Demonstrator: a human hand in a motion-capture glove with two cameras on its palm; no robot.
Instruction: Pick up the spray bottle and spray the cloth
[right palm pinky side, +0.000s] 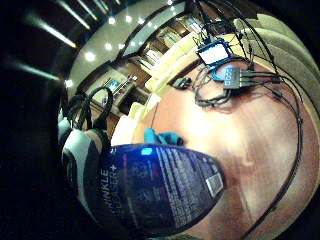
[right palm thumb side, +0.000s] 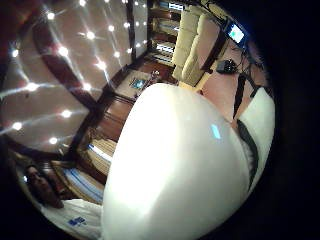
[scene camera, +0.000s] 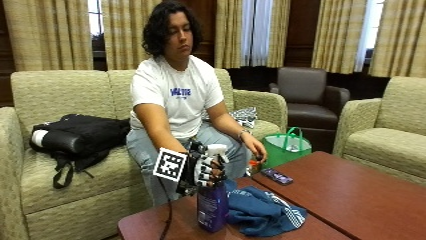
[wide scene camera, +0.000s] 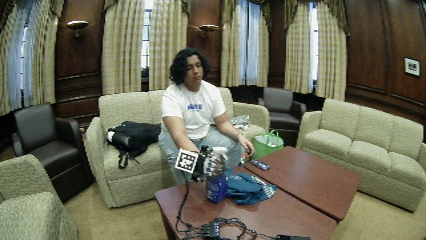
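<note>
Wrapping the neck of the spray bottle (scene camera: 212, 204), the gloved right hand (scene camera: 205, 169) has its fingers (scene camera: 208, 172) curled around it just under the white trigger head, while the bottle stands upright on the wooden surface (scene camera: 373, 200), touching the blue cloth (scene camera: 263, 212). On its dark purple label only the fragments "INKLE" and "ASER+" can be read; the small print is illegible. A phone (scene camera: 276, 176) lies farther along the surface.
</note>
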